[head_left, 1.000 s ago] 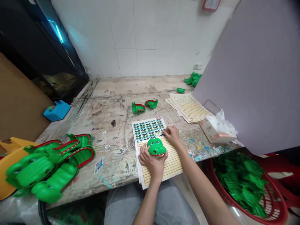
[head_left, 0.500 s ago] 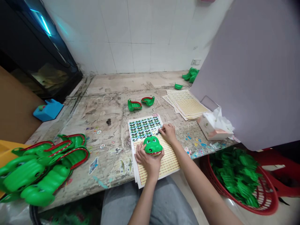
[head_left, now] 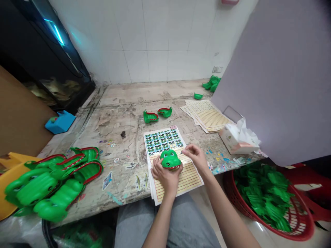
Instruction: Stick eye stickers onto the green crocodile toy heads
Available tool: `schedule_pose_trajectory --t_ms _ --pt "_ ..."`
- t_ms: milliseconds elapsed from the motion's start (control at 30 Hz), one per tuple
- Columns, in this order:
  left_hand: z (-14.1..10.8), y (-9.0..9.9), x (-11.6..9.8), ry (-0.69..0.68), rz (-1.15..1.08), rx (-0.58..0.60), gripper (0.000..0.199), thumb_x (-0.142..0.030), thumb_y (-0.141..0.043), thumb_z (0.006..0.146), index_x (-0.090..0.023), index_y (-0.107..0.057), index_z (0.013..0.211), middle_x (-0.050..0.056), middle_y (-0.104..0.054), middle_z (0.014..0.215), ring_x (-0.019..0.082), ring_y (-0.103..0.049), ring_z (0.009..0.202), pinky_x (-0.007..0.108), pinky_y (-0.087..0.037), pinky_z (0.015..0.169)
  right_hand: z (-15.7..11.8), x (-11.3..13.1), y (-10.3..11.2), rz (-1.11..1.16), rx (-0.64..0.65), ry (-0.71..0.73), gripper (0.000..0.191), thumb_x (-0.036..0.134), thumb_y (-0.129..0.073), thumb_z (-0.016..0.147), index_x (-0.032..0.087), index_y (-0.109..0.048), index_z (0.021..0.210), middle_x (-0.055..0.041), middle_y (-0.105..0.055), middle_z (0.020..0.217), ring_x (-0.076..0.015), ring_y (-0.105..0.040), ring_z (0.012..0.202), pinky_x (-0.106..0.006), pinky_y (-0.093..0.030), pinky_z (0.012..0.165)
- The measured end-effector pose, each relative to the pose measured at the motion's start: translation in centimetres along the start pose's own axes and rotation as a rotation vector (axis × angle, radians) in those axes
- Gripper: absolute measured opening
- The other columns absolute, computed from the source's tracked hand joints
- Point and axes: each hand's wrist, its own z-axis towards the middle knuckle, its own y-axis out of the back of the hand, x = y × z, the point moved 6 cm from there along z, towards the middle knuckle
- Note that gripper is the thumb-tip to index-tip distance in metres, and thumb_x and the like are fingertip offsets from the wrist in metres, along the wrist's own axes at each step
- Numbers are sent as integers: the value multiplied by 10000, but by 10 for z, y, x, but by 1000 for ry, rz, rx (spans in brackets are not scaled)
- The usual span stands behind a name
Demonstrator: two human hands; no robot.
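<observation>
Crocodile toy (head_left: 170, 159), green with a red-lined mouth, shown held in the left hand (head_left: 165, 179) over a lined paper sheet (head_left: 187, 179). Its snout is directed toward the wearer, so that its long axis runs roughly front to back across the sheet; contact between toy and paper cannot be determined. The toy is wrapped closely by the left hand from below and from the left side. The right hand (head_left: 197, 157) is positioned to the right of the toy and is the nearer hand to its exposed upper right side. Its thumb and forefinger are drawn almost together in a pinch, with the tips just beside the toy's head and no contact visible. Whether a small item is held in the pinch cannot be told. A sticker sheet (head_left: 162, 140) printed with rows of eyes is seen just beyond the toy, up and to the left of the right hand. Two smaller crocodile toys (head_left: 154, 115) and a stack of paper sheets (head_left: 207, 115) are placed farther along the stained workbench (head_left: 121, 120). A heap of large crocodile toys (head_left: 43, 187) is seen at left, and a red plastic basket (head_left: 297, 236) of green parts (head_left: 263, 193) at lower right.
</observation>
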Motion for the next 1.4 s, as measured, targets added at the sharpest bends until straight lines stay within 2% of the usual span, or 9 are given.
schedule_pose_trajectory --t_ms 67,167,600,900,1000,1100,1233,1333,1400 --pt "0 0 0 12 -14 4 661 -543 -713 573 -191 -428 1055 135 -564 1201 302 -457 1216 490 -261 1040 -21 11 -1 -18 62 3 286 479 -675 698 196 -686 739 -34 -647 717 -165 -534 679 -297 -406 655" --pt "1 -1 1 22 -20 16 667 -561 -704 569 -194 -427 1053 134 -564 1204 311 -453 1225 493 -257 1041 -35 20 -3 -123 68 45 251 466 -677 705 226 -736 743 -36 -662 721 -181 -523 718 -322 -400 703" --pt "0 -1 2 1 -51 5 664 -543 -718 576 -196 -426 1061 124 -565 1196 290 -462 1205 476 -272 1036 -35 22 -6 -254 39 33 276 494 -632 742 241 -744 745 -37 -632 720 -191 -508 755 -353 -352 787" --pt "-1 -2 3 -11 -51 8 658 -517 -729 578 -206 -416 1066 120 -561 1206 291 -463 1206 476 -267 1033 -29 9 -11 1 90 -28 297 487 -692 664 194 -723 703 -47 -650 706 -164 -504 655 -287 -374 615" --pt "-1 -1 3 -12 -60 1 670 -529 -732 568 -210 -417 1066 115 -564 1201 293 -469 1197 478 -275 1027 -32 16 -9 -144 54 26 306 499 -653 720 202 -729 727 -45 -640 706 -175 -502 704 -311 -367 697" --pt "0 -2 4 -11 -73 -1 651 -519 -729 580 -216 -417 1064 113 -564 1202 290 -469 1198 473 -278 1026 -40 28 -10 -409 -6 82 317 507 -583 794 220 -717 780 -46 -630 746 -205 -509 800 -348 -320 788" --pt "0 -5 7 6 -91 22 631 -479 -737 591 -225 -410 1066 108 -559 1214 283 -488 1179 473 -280 1021 -52 39 -4 -676 -248 131 459 581 -525 808 177 -603 1013 -95 -629 895 -257 -503 896 -383 -291 813" --pt "0 -6 8 15 -109 31 649 -467 -747 576 -220 -406 1070 119 -557 1217 292 -511 1157 479 -307 999 -50 29 5 -720 -352 89 647 661 -588 704 153 -502 1094 -156 -591 1039 -316 -474 995 -418 -303 826" --pt "1 -6 7 2 -134 32 654 -446 -754 566 -213 -408 1069 126 -557 1215 297 -519 1149 464 -347 972 -41 12 11 -600 -322 -3 735 685 -657 592 159 -472 1071 -156 -572 1046 -328 -477 1000 -415 -340 803"
